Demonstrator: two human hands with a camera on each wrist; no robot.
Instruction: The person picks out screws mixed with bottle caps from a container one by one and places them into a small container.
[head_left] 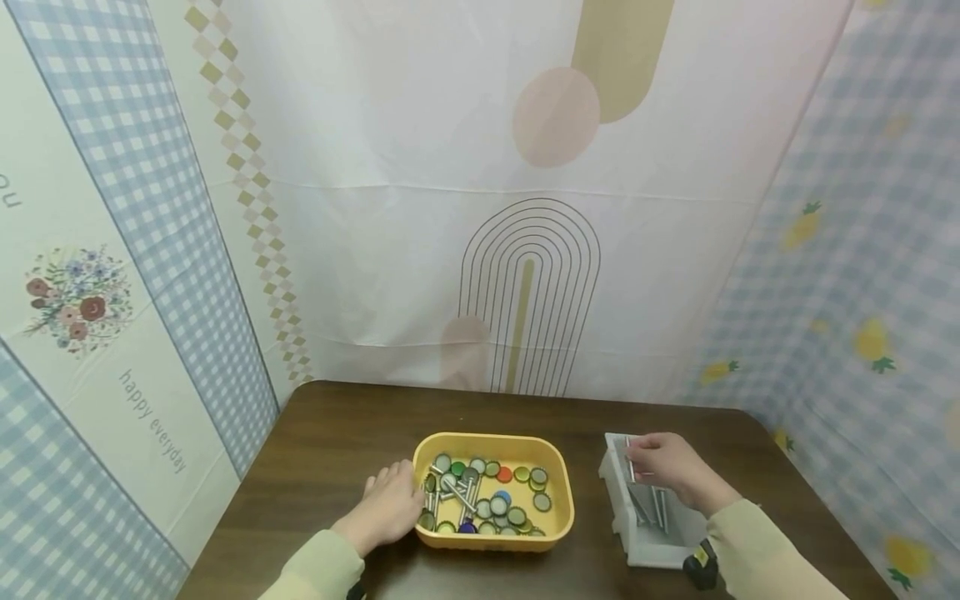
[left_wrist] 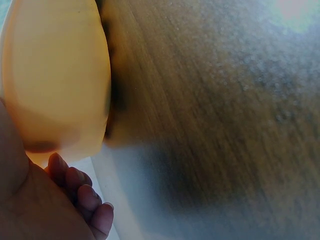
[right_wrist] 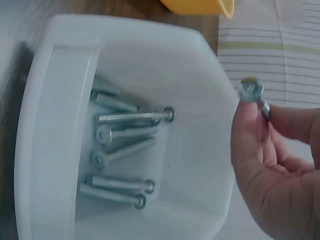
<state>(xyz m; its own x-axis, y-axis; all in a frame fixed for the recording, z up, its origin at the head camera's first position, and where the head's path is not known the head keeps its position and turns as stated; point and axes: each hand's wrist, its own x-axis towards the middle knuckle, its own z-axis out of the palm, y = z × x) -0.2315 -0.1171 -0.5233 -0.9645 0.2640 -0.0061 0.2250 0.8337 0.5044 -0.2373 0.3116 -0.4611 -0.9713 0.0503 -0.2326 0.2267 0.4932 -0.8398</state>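
My right hand (head_left: 671,468) pinches a silver bolt (right_wrist: 251,90) between thumb and fingers, over the far side of a white plastic bin (head_left: 626,508). The bolt's round head shows at the fingertips in the right wrist view. Several similar bolts (right_wrist: 130,117) lie loose on the floor of that bin. My left hand (head_left: 390,502) grips the left end of a yellow basin (head_left: 498,542), thumb at the rim and curled fingers (left_wrist: 90,197) against the outer wall. Inside the basin, bottle caps (head_left: 498,504) mix with several bolts (head_left: 459,493).
Both containers stand on a dark brown wooden table (head_left: 330,433), the basin near the middle and the bin to its right, with a gap between them. Patterned cloths (head_left: 390,275) hang behind the table and at both sides.
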